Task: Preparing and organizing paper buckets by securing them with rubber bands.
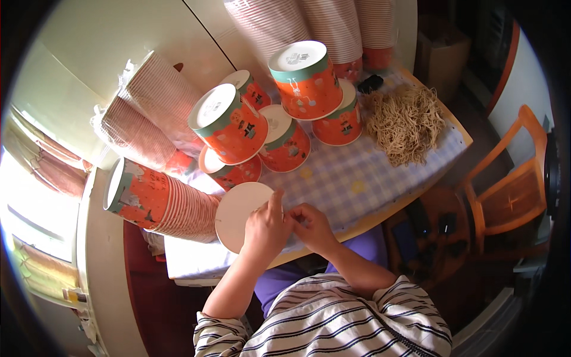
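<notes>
A round white cardboard disc (233,209) lies at the table's near left, tilted, with a small mark by its left rim. My left hand (264,227) covers its right side and seems to grip the edge, index finger raised. Against it, my right hand (311,227) is closed with thumb and fingers pinched together. Whatever sits in that pinch is too small or hidden to make out. Beyond my hands stand upside-down orange paper buckets with green bands; one bucket (231,128) and another bucket (306,83) rest on top of others.
A nested bucket stack (163,199) leans at the left. Plastic-wrapped stacks (157,98) stand along the wall, with more tall stacks (267,24) at the back. A heap of tan strings (407,125) lies on the right of the checked tablecloth (333,184). A wooden chair (511,178) stands at right.
</notes>
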Motion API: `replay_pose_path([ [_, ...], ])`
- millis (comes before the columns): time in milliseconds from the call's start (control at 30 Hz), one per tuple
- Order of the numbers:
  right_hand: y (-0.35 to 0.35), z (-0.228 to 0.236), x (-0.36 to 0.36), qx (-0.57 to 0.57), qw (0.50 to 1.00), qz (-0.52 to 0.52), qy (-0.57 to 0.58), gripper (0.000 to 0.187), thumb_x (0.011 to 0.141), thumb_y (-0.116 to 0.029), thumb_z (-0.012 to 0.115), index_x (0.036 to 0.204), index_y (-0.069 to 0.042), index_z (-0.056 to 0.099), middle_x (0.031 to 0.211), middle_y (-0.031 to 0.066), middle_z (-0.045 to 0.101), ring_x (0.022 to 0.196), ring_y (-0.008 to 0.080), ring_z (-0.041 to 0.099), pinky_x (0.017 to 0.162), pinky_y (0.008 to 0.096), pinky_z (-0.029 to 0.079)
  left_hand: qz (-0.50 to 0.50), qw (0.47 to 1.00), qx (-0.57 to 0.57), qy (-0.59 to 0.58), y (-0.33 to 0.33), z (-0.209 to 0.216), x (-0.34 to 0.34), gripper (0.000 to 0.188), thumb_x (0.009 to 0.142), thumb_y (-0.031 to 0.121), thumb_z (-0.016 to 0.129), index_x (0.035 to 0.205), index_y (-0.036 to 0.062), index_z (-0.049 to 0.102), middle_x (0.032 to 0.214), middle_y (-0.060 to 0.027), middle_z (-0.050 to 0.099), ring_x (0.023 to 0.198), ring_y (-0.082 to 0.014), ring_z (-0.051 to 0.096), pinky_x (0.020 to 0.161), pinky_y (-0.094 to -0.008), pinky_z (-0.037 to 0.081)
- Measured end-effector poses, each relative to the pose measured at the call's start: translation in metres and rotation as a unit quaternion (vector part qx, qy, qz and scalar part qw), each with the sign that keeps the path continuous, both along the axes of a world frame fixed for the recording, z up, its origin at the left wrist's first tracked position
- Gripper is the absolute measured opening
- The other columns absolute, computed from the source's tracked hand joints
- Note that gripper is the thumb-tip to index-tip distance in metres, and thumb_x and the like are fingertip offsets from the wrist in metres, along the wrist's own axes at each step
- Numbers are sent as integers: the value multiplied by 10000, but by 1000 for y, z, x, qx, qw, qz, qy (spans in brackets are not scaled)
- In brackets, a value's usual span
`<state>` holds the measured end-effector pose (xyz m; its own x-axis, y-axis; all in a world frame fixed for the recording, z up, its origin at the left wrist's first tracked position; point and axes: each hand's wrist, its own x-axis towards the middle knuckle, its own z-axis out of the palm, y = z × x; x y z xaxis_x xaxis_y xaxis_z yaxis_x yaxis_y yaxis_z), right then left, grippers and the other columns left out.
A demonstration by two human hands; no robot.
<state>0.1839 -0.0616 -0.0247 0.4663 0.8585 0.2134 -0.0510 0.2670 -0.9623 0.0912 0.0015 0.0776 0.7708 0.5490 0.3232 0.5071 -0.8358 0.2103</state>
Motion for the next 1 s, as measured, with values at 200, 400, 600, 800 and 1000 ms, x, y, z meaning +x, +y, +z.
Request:
replay_pose_path([
  [200,2,-3,5,-20,998,18,-55,179,798,-90,660,945,-3,605,867,110,611,745,205,617,684,294,492,1,1000,15,18,2,-15,-1,469,742,89,607,1180,-9,473,740,-152,616,655,-316,630,620,-405,508],
  [400,1,4,5,-54,996,23,-64,174,795,-87,662,936,-2,606,900,109,627,779,196,631,702,295,500,2,999,34,21,0,-15,-3,489,761,121,607,1203,-22,454,741,-167,619,663,-325,634,644,-415,515],
  [600,1,-32,-4,19,998,28,50,383,804,-127,706,1130,-15,539,1007,51,590,755,99,563,680,250,487,-18,990,-134,-32,-9,24,-27,584,753,256,683,1222,-23,476,906,-216,642,830,-381,641,726,-434,517],
  [800,-19,-36,1,-53,997,28,43,656,757,-174,782,1288,-26,425,1093,74,529,735,81,542,658,223,481,-37,998,-51,21,-3,14,-103,447,741,224,703,1147,82,581,970,-74,642,1017,-279,589,1040,-511,315],
  [1000,-22,-10,-4,-95,991,92,30,704,740,-175,798,1283,23,396,1074,94,537,722,96,566,626,239,502,-61,985,-64,-148,4,11,-109,162,796,62,647,957,64,633,845,-62,622,880,-246,611,1008,-485,352],
])
